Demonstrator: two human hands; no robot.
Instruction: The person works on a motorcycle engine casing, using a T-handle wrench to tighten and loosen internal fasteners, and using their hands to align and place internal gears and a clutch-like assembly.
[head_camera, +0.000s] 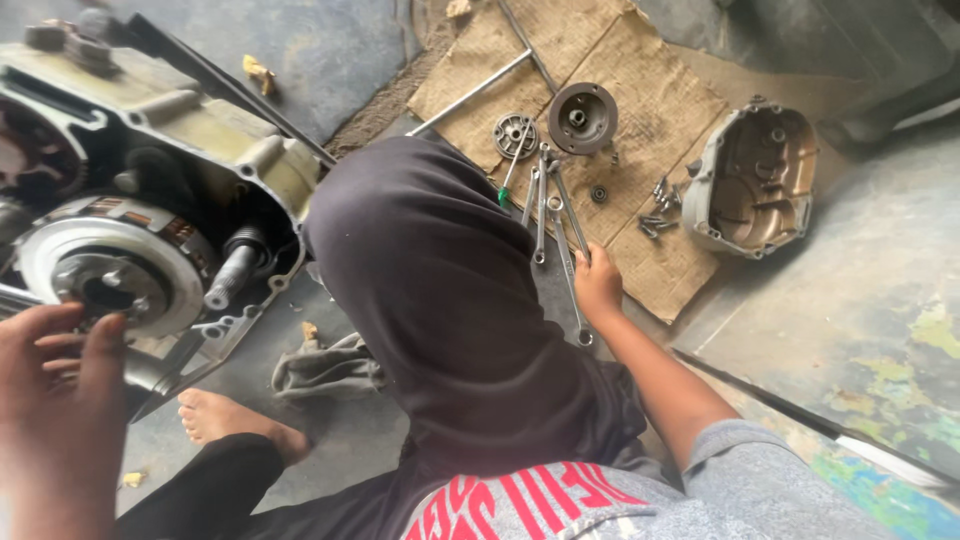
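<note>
My right hand (597, 285) reaches over my black-trousered knee (440, 300) to the cardboard sheet (650, 90). Its fingers are curled on a long spanner (584, 335), one of several spanners (541, 215) lying side by side there. My left hand (50, 410) is at the bottom left, fingers spread and holding nothing. Its fingertips are at the lower edge of the round clutch assembly (110, 270) in the opened engine case (215, 140).
On the cardboard lie an engine side cover (752, 180), a round drum part (582, 117), a small slotted plate (515, 135), a green-handled screwdriver (510, 175) and loose bolts (660, 205). A grey rag (325, 370) and my bare foot (230, 415) rest on the concrete floor.
</note>
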